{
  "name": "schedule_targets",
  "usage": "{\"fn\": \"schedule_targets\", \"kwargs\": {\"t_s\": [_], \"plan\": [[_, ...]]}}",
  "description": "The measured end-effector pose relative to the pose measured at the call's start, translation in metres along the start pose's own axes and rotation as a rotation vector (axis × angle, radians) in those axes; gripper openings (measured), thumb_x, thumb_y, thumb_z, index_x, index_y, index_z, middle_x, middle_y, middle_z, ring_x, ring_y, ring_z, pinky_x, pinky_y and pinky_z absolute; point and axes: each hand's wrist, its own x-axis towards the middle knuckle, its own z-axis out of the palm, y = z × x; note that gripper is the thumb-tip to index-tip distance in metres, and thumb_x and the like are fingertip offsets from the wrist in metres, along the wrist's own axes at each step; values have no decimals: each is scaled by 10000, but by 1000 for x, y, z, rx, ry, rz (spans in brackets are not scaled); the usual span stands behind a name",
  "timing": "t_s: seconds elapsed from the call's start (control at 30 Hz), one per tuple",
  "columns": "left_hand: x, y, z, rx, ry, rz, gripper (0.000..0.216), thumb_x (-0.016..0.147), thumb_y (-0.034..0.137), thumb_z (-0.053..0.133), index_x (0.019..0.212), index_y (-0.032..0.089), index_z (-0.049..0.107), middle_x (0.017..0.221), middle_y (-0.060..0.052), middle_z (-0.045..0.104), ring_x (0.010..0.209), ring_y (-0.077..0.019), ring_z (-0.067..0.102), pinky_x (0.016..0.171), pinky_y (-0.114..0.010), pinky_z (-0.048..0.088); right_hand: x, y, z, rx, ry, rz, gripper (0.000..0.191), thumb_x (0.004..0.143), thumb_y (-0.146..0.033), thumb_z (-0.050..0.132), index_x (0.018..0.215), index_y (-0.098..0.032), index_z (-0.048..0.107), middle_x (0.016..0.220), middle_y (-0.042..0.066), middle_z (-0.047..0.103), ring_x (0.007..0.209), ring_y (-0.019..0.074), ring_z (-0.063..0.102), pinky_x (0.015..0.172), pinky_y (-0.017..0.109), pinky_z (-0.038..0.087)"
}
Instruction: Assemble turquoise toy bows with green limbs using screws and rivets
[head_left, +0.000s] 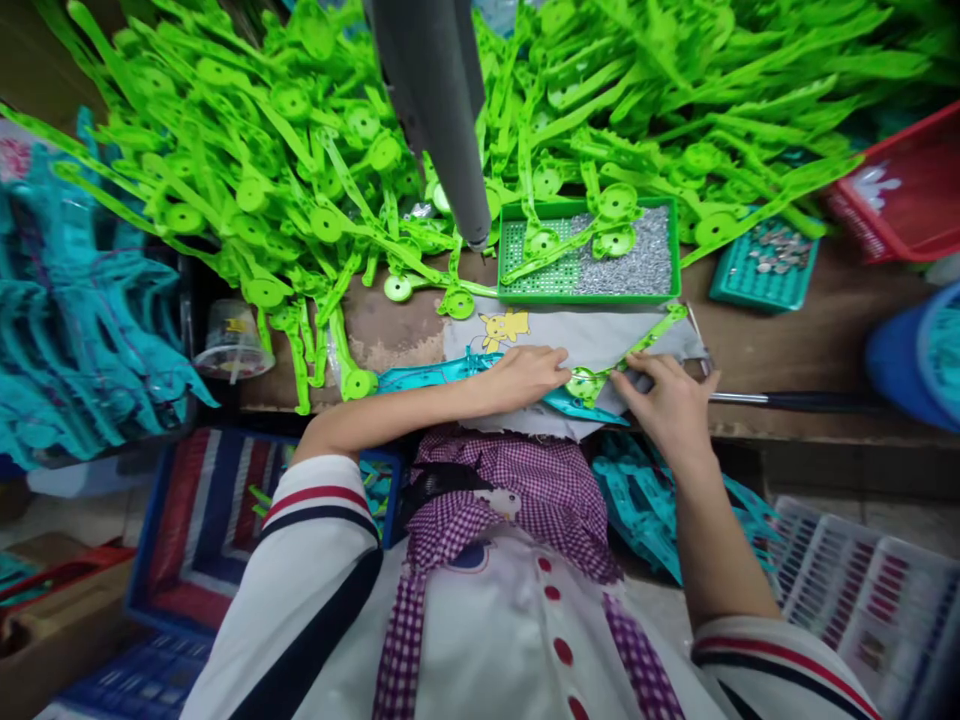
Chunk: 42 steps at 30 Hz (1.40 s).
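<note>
On the cloth in front of me lies a long teal plastic part (427,374). My left hand (525,380) is closed over its middle, and its fingertips reach toward a green plastic part (586,385) with a round end. That green part rests across the right end of the teal one, its arm slanting up and right. My right hand (667,400) pinches the green part near its round end with thumb and forefinger. Both palms face down, so some of the grip is hidden. Beneath is a grey cloth (577,328) with a yellow cartoon print.
A heap of green parts (247,150) covers the back. A grey machine arm (439,110) points down at the bench. Behind the cloth stands a green basket (585,298) of small metal pieces. A screwdriver-like tool (780,400) lies right; teal parts (75,320) stack left.
</note>
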Motion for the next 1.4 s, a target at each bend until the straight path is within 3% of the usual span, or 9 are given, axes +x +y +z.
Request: {"fn": "schedule_targets", "kwargs": {"t_s": [0.2,0.53,0.7,0.87,1.03,1.13,1.2,1.3,1.4], "plan": [[-1,-4,-3,-48,-4,-16,258,998,79,482,1121,150,696,1051,-124,668,868,-185,628,689,-312,441,5,-3,-5,-2,-41,-12,434,910,-579,584,1073,-202,722,1153,117,741,1096,336,674,1124,830,152],[-5,0,9,0,35,29,277,1038,120,405,1119,136,670,1016,-119,652,924,-204,614,763,-328,454,9,-5,-8,-28,-88,-1,404,921,-585,575,1009,-213,706,1104,103,735,1041,312,657,1095,741,295],[-7,-2,10,-35,47,31,262,1029,122,410,1123,158,653,1008,-111,649,921,-199,607,767,-323,456,10,-14,-8,-176,-114,22,412,926,-557,531,1020,-182,675,1080,125,705,957,330,662,1037,775,314],[-21,-3,9,-96,47,-36,316,1022,90,393,1231,162,618,1076,-106,649,954,-189,613,740,-303,460,9,-17,-3,-257,-114,11,373,934,-498,512,1042,-174,663,1092,143,687,948,333,656,1050,772,301],[-28,-4,6,-123,12,-57,321,1034,121,381,1217,171,640,1168,-118,628,935,-188,611,712,-313,448,3,-15,-7,-244,-91,-25,381,963,-482,491,1081,-167,669,1107,145,696,954,326,662,1077,811,240],[-25,-8,6,-168,-15,-62,318,1015,111,407,1190,169,666,1177,-122,630,901,-185,614,713,-317,454,-5,-28,-13,-210,20,-107,361,1000,-437,474,1183,-188,662,1236,150,687,1079,335,659,1133,791,180],[-22,-11,7,-206,-12,-46,326,995,97,428,1187,173,680,1167,-122,637,903,-184,620,744,-315,470,-12,-42,-9,-133,92,-226,336,1020,-399,464,1220,-215,662,1294,133,678,1159,304,646,1189,705,198],[-20,-17,8,-262,9,-40,345,979,90,444,1207,185,685,1142,-111,655,938,-187,637,796,-306,490,-19,-59,10,12,67,-366,291,1035,-359,454,1124,-229,698,1163,80,734,1069,234,680,1204,569,283],[-21,-22,8,-326,25,-56,337,1005,132,436,1234,185,678,1098,-99,680,955,-183,655,818,-296,504,-22,-66,29,66,59,-314,298,1038,-361,445,1004,-224,707,1054,59,750,975,225,682,1195,576,269]]}}
